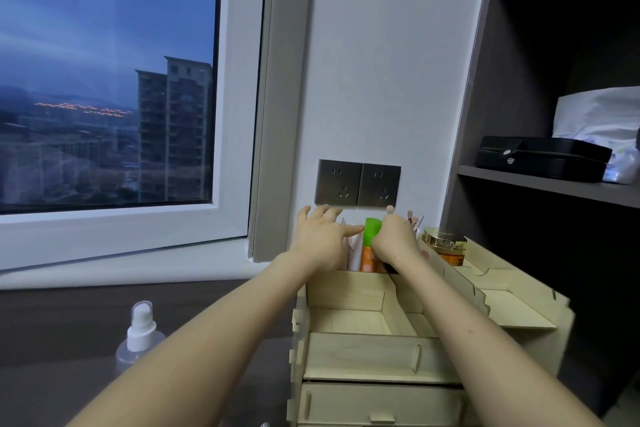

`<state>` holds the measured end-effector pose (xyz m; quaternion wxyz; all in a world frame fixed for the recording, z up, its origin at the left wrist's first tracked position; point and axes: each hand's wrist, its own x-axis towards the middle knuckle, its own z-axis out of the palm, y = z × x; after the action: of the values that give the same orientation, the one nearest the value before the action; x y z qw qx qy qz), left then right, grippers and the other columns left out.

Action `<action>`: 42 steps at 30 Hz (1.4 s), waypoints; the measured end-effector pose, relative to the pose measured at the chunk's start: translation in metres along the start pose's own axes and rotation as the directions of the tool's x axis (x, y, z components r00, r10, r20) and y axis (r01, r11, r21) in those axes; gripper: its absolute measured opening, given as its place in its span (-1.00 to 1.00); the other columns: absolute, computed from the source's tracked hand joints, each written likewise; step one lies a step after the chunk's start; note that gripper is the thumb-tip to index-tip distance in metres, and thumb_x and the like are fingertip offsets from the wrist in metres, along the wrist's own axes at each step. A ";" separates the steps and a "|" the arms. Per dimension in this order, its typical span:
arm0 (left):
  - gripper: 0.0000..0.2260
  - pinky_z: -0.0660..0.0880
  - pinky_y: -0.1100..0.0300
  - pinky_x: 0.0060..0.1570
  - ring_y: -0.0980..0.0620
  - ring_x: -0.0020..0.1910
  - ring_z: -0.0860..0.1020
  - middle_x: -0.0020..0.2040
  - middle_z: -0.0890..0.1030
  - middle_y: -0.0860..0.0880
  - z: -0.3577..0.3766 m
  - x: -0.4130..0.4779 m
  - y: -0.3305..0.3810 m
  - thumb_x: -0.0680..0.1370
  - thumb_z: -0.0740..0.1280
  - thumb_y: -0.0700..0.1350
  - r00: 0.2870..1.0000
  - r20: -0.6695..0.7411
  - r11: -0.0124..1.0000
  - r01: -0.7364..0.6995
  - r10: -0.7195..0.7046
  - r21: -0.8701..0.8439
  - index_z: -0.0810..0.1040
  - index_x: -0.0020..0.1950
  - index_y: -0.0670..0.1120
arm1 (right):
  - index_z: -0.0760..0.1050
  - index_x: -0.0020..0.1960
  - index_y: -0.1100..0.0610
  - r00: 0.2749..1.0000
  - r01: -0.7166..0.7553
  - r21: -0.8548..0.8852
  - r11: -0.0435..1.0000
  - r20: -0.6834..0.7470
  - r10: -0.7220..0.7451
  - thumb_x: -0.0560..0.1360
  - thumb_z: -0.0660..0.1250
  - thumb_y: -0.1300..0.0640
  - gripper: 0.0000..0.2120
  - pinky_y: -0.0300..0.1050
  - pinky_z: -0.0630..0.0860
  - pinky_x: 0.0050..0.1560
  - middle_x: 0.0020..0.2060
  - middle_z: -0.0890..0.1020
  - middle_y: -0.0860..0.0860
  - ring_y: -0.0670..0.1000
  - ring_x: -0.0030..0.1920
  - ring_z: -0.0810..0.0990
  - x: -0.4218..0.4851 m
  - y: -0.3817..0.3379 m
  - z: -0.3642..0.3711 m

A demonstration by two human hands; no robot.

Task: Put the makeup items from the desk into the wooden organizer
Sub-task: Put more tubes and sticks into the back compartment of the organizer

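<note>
Hands (320, 239) at organizer (367, 354) tube (370, 246)

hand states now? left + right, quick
Left hand: open, fingers spread, holding nothing.
Right hand: closed around the orange tube just below its green cap, in the wooden organizer.

Item count, as seen from the head camera.

Two hands: the left hand (320, 239) and the right hand (394, 241), both at the rear of one wooden organizer (398, 350). Drawer fronts visible on the organizer: two. Standing in its rear compartment: one orange tube with a green cap (370, 246), one pale tube (355, 251) beside it, and a cluster of brushes (414, 220), number not determinable. One gold-lidded jar (446, 244) on the organizer's right section. One clear spray bottle (138, 333) on the worktop (52, 340). Two wall sockets (357, 183). One black case (542, 158) and one white bag (599, 118) on the shelf.
</note>
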<state>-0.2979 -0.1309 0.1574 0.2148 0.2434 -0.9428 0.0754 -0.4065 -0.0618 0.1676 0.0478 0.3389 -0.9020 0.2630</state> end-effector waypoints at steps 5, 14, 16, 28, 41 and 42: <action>-0.49 -0.03 -0.09 0.47 -0.09 0.51 0.12 0.52 0.21 -0.06 -0.021 -0.010 -0.001 0.51 0.14 -0.22 0.996 -0.083 0.991 0.032 -0.043 -0.132 0.30 0.42 0.17 | 0.46 0.21 0.26 0.981 0.120 0.071 0.990 -0.165 -0.107 0.45 0.26 0.39 -0.67 0.20 0.46 0.22 0.18 0.51 0.23 0.24 0.25 0.44 -0.024 -0.005 -0.022; -0.57 0.38 0.12 0.20 -0.07 0.26 0.45 0.30 0.51 -0.05 -0.085 -0.089 -0.025 0.51 0.12 -0.31 0.989 -0.131 0.973 0.039 -0.070 -0.227 0.55 0.22 0.08 | 0.54 0.02 0.28 0.934 0.303 0.430 0.850 0.043 -0.355 0.54 0.22 0.34 -0.86 -0.14 0.60 -0.31 -0.29 0.64 0.18 0.09 -0.35 0.64 -0.130 -0.032 -0.036; -0.62 0.37 0.19 0.08 -0.05 0.22 0.48 0.26 0.53 -0.03 -0.095 -0.118 -0.036 0.53 0.15 -0.28 0.987 -0.116 0.966 0.081 -0.112 -0.245 0.57 0.17 0.09 | 0.53 -0.02 0.26 0.883 0.316 0.479 0.819 0.168 -0.438 0.54 0.24 0.31 -0.90 -0.11 0.60 -0.34 -0.36 0.62 0.19 0.02 -0.48 0.58 -0.161 -0.040 -0.029; -0.79 0.50 0.18 0.01 0.04 -0.06 0.59 -0.02 0.65 0.03 -0.133 -0.298 -0.099 0.51 0.26 -0.21 0.893 -0.087 0.858 0.393 -0.442 -0.331 0.66 0.00 -0.02 | 0.58 0.04 0.06 0.624 0.455 0.443 0.772 0.459 -0.632 0.41 0.44 0.08 -0.79 -0.17 0.53 -0.06 -0.18 0.62 -0.09 -0.10 -0.21 0.58 -0.274 -0.080 0.084; -0.83 0.41 0.39 -0.18 0.15 -0.12 0.55 -0.10 0.64 0.09 -0.108 -0.367 -0.119 0.52 0.30 -0.17 0.840 0.000 0.770 0.498 -0.543 -0.399 0.65 0.01 -0.02 | 0.20 0.38 0.00 0.648 0.466 0.582 0.666 0.288 -0.705 0.38 0.44 -0.01 -0.34 0.03 0.43 0.15 0.25 0.50 0.08 0.17 0.25 0.46 -0.356 -0.136 0.152; -0.83 0.41 0.41 -0.18 0.16 -0.11 0.56 -0.08 0.64 0.09 -0.105 -0.365 -0.119 0.52 0.29 -0.17 0.839 -0.003 0.761 0.493 -0.545 -0.421 0.64 0.04 -0.01 | 0.20 0.38 -0.01 0.662 0.452 0.606 0.655 0.264 -0.702 0.38 0.44 -0.01 -0.33 0.03 0.46 0.14 0.24 0.51 0.07 0.15 0.22 0.47 -0.352 -0.130 0.146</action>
<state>0.0877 -0.0527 0.0945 0.3314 0.4401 -0.8175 -0.1681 -0.0405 -0.0113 0.0072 -0.1795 0.6708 -0.6234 0.3595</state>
